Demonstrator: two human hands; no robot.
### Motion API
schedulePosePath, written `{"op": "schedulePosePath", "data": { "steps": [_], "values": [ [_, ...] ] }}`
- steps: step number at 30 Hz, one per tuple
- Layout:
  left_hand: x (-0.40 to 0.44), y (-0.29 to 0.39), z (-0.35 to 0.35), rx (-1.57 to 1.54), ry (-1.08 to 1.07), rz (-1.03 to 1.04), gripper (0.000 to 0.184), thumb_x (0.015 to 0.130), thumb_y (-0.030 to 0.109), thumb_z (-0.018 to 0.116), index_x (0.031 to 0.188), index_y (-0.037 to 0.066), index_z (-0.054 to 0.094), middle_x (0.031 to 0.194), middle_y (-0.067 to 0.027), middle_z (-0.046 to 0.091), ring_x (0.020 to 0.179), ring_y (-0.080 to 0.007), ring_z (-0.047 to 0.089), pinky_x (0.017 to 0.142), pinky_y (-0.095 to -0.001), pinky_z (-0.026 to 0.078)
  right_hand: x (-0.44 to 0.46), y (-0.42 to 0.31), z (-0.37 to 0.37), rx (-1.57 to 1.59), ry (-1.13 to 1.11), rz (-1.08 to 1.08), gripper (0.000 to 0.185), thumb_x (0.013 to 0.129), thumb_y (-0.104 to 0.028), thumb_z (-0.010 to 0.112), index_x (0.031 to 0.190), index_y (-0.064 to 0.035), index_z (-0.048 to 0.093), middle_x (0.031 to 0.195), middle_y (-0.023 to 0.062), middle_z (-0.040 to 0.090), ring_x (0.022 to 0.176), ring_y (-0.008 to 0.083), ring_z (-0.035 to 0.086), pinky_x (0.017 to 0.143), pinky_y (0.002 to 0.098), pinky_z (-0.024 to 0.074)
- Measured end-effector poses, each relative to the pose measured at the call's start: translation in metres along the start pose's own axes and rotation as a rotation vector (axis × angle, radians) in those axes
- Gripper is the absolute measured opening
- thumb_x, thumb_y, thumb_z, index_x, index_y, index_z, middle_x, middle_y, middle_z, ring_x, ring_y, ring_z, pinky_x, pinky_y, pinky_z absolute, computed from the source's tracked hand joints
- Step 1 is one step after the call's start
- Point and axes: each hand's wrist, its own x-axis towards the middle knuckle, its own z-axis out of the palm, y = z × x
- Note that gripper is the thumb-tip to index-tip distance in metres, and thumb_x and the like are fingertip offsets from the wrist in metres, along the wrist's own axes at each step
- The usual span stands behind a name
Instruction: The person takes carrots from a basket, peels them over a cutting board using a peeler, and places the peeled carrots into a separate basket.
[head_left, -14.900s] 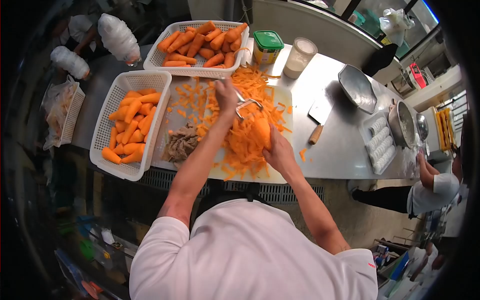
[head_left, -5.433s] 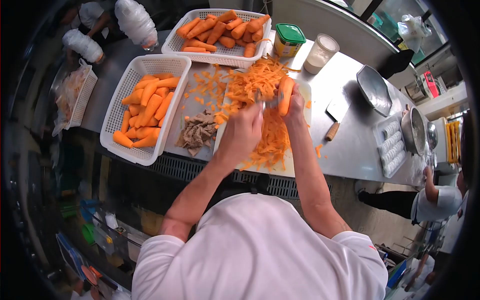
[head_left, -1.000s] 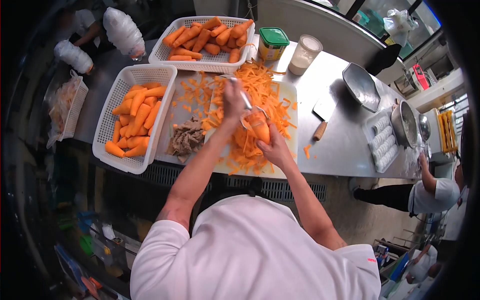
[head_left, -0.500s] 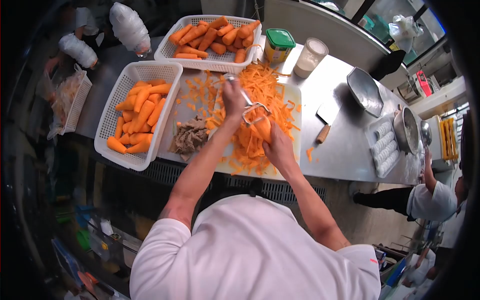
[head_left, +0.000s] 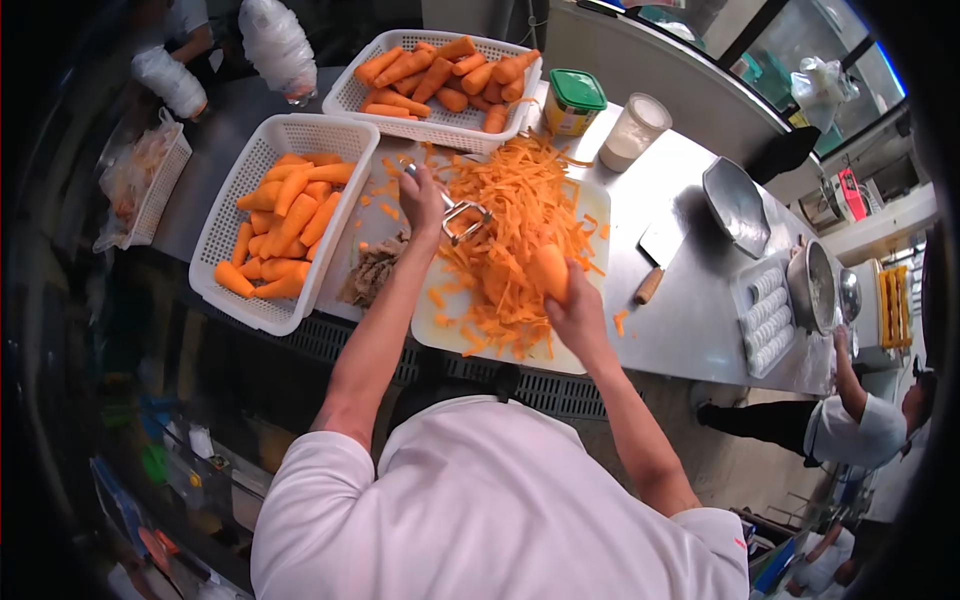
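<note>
My left hand [head_left: 422, 203] is wrapped round the handle of a metal peeler [head_left: 465, 220], whose head points right over the heap of orange shavings. In my right hand [head_left: 578, 312] a carrot [head_left: 547, 272] is gripped at its lower end, apart from the peeler. Carrot shavings [head_left: 515, 200] are piled on a white cutting board [head_left: 430, 325]. Smooth bright carrots [head_left: 290, 215] lie in the left white basket [head_left: 205, 270]. Duller, rougher carrots [head_left: 435, 78] fill the rear basket [head_left: 375, 125]. A crumpled brown cloth [head_left: 372, 275] rests left of the board.
Behind the board stand a green-lidded tub [head_left: 573, 102] and a jar [head_left: 635, 132]. A cleaver [head_left: 662, 240], a dark tray [head_left: 737, 208], a tray of white rolls [head_left: 768, 315] and a metal bowl [head_left: 812, 288] lie to the right. A co-worker [head_left: 855, 425] is at the right end.
My left hand with the peeler has moved left, away from the carrot. My right hand with the carrot has shifted slightly right and down. The view has tilted a little.
</note>
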Motion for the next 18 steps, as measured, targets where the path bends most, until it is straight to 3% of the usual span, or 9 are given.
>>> {"op": "schedulePosePath", "data": {
  "steps": [1,4,6,8,9,11,14,15,18],
  "values": [
    [-0.008,-0.004,-0.014,0.009,0.013,-0.004,0.032,0.102,0.03,0.044,0.091,0.001,0.046,0.064,-0.0083,0.058,0.055,-0.0203,0.06,0.056,-0.0382,0.047,0.001,0.0,0.001,0.171,-0.055,0.126,0.064,0.083,-0.01,0.07,0.139,0.0001,0.04,0.116,0.0204,0.062,0.101,0.0315,0.066,0.083,0.0374,0.052],
    [-0.04,-0.016,-0.051,0.063,-0.085,-0.101,0.031,0.102,0.031,0.046,0.092,0.002,0.045,0.063,-0.0057,0.056,0.052,-0.0169,0.057,0.051,-0.0347,0.045,0.035,-0.033,0.017,0.341,-0.16,0.078,0.062,0.088,-0.008,0.065,0.143,0.0021,0.037,0.125,0.0216,0.06,0.1,0.0293,0.066,0.085,0.0368,0.0524],
    [-0.065,-0.026,-0.062,0.021,-0.091,-0.165,0.029,0.102,0.031,0.047,0.095,0.003,0.045,0.062,-0.0042,0.055,0.049,-0.0143,0.055,0.047,-0.0308,0.044,0.066,-0.084,0.027,0.759,-0.362,0.159,0.068,0.091,-0.013,0.065,0.149,-0.0004,0.032,0.13,0.0189,0.057,0.105,0.0263,0.064,0.087,0.0335,0.0517],
    [-0.083,-0.022,-0.072,0.026,-0.101,-0.189,0.027,0.103,0.03,0.048,0.097,0.004,0.045,0.062,-0.0036,0.055,0.048,-0.013,0.054,0.045,-0.0287,0.043,0.091,-0.11,0.062,1.106,-0.38,-0.001,0.069,0.092,-0.015,0.064,0.151,-0.0038,0.029,0.137,0.0184,0.052,0.109,0.0281,0.063,0.087,0.0322,0.053],
    [-0.089,-0.016,-0.08,0.023,-0.153,-0.227,0.023,0.103,0.029,0.048,0.098,0.006,0.046,0.064,-0.0026,0.054,0.048,-0.0119,0.053,0.045,-0.0279,0.044,0.099,-0.118,0.07,1.104,-0.373,-0.001,0.069,0.092,-0.015,0.064,0.151,-0.0038,0.029,0.137,0.0184,0.052,0.109,0.0281,0.063,0.087,0.0322,0.053],
    [-0.094,-0.014,-0.099,0.017,-0.204,-0.255,0.02,0.103,0.027,0.048,0.099,0.008,0.047,0.066,-0.0016,0.054,0.049,-0.0109,0.052,0.045,-0.0271,0.044,0.118,-0.132,0.08,0.996,-0.324,-0.266,0.068,0.096,-0.009,0.06,0.154,-0.0094,0.025,0.146,0.016,0.042,0.122,0.0253,0.056,0.092,0.0338,0.0543],
    [-0.1,-0.019,-0.125,-0.074,-0.249,-0.278,0.017,0.102,0.025,0.05,0.1,0.008,0.047,0.075,-0.0094,0.065,0.049,-0.0127,0.057,0.045,-0.0266,0.049,0.151,-0.118,0.09,0.709,-0.322,-0.215,0.067,0.095,-0.009,0.06,0.153,-0.0094,0.027,0.146,0.0144,0.045,0.124,0.0257,0.055,0.093,0.0366,0.0541],
    [-0.102,-0.016,-0.13,-0.14,-0.242,-0.319,0.016,0.102,0.023,0.05,0.1,0.007,0.046,0.08,-0.0135,0.067,0.054,-0.0146,0.061,0.049,-0.0275,0.053,0.169,-0.108,0.097,0.578,-0.219,-0.222,0.053,0.093,-0.011,0.064,0.143,-0.0047,0.045,0.134,0.0143,0.058,0.116,0.0241,0.061,0.091,0.0367,0.0546],
    [-0.107,-0.01,-0.143,-0.295,-0.272,-0.391,0.012,0.1,0.015,0.052,0.099,0.006,0.046,0.097,-0.0228,0.068,0.068,-0.0217,0.069,0.061,-0.0309,0.06,0.255,-0.084,0.107,0.319,0.05,-0.119,0.027,0.081,-0.007,0.065,0.105,0.0035,0.069,0.095,0.0228,0.071,0.09,0.0319,0.07,0.08,0.0357,0.0556]
  ]
}}
